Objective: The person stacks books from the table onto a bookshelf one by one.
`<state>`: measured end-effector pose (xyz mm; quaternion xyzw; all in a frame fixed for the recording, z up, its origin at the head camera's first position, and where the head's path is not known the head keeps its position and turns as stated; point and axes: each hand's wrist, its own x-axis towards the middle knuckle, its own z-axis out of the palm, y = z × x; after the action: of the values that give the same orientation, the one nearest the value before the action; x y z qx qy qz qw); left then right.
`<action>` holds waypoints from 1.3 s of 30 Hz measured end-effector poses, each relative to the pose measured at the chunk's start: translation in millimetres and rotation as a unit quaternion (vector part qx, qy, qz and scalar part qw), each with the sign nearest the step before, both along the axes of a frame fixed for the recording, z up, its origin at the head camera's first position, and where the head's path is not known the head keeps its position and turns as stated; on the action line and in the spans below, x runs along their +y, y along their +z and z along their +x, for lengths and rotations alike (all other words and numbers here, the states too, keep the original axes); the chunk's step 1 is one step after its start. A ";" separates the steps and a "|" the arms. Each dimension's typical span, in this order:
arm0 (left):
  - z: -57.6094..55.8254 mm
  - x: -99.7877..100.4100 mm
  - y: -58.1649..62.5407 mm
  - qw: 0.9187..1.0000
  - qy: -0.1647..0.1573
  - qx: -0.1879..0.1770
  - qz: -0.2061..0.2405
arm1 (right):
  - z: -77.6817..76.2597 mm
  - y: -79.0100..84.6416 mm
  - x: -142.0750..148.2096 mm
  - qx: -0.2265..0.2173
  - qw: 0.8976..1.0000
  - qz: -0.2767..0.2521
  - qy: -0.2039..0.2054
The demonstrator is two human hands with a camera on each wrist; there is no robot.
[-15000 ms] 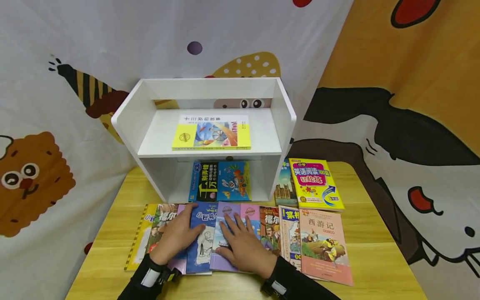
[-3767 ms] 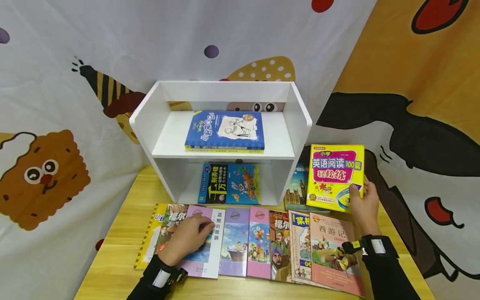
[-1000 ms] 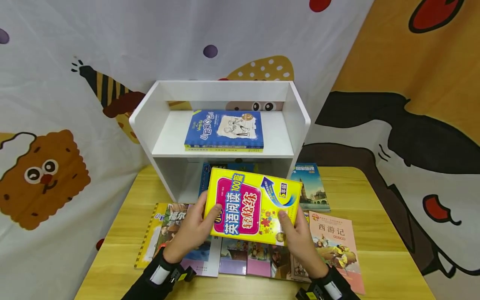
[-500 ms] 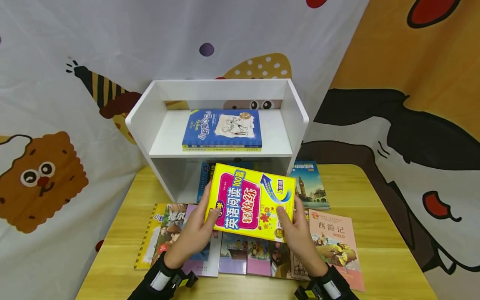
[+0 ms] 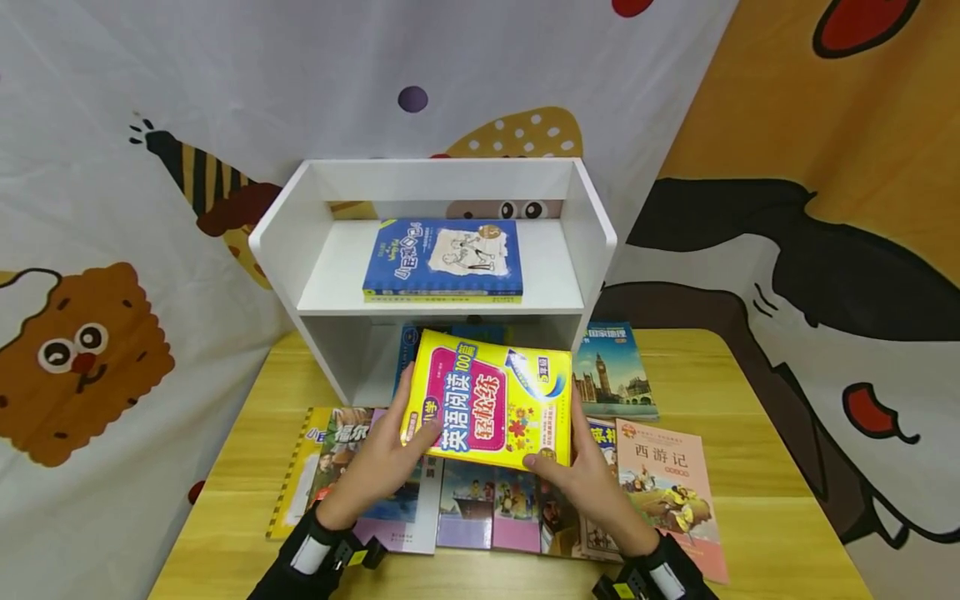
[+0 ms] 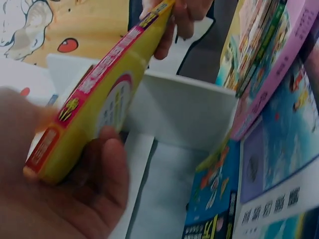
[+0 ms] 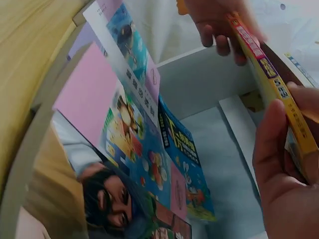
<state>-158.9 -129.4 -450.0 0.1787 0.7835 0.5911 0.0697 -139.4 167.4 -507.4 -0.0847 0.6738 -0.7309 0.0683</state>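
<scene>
Both hands hold a yellow book (image 5: 487, 400) with a pink title panel, turned sideways in front of the lower shelf. My left hand (image 5: 382, 454) grips its left end, thumb on the cover and fingers behind. At the lower right corner my right hand (image 5: 577, 475) grips it the same way. In the left wrist view the book's pink spine (image 6: 102, 64) shows edge-on between the two hands. The right wrist view shows its other long edge (image 7: 271, 74). A blue book (image 5: 442, 258) lies on a yellow one on the upper shelf. Books on the lower shelf are partly hidden behind the held book.
The white bookshelf (image 5: 435, 310) stands at the back of the wooden table (image 5: 757, 467). Several books lie overlapping in a row before it, from a spiral-bound yellow one (image 5: 288, 492) to a pink one (image 5: 671, 492). A teal book (image 5: 617, 375) with a clock tower lies right of the shelf.
Earlier, a blue book came onto the upper shelf and the right hand took the yellow book from the right. Since half a second ago, the book has shifted slightly left, both hands still on it.
</scene>
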 end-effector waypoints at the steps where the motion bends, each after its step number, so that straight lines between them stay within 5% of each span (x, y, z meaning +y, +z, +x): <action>1: -1.4 -0.8 -1.3 1.000 -0.006 -0.009 0.006 | -0.8 0.6 0.2 -0.004 1.000 -0.005 0.009; 5: -6.1 -5.6 -9.2 0.999 -0.038 -0.035 0.016 | -3.8 3.4 -0.1 -0.023 0.998 -0.012 0.055; 9: -7.7 -13.4 -21.7 0.998 -0.050 -0.030 -0.019 | -5.4 6.9 -1.2 -0.038 0.994 0.064 0.083; 14: -18.5 -26.6 -44.1 0.996 -0.017 -0.018 -0.088 | -13.6 13.3 -5.3 -0.016 0.985 0.152 0.076; 22: -42.8 -40.4 -70.3 0.991 0.017 -0.013 -0.131 | -39.0 19.2 -14.4 0.008 0.979 0.179 0.099; 30: -49.4 -45.5 -80.2 0.982 0.058 -0.043 -0.176 | -68.4 -19.0 -18.4 0.000 0.975 0.200 0.097; 39: -49.0 -46.3 -87.2 0.967 0.072 -0.063 -0.234 | -76.8 -43.7 -18.9 -0.018 0.967 0.232 0.101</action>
<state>-207.9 -175.8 -537.2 0.0626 0.9049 0.4046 0.1160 -216.2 148.5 -551.1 -0.1209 0.8117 -0.5450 0.1718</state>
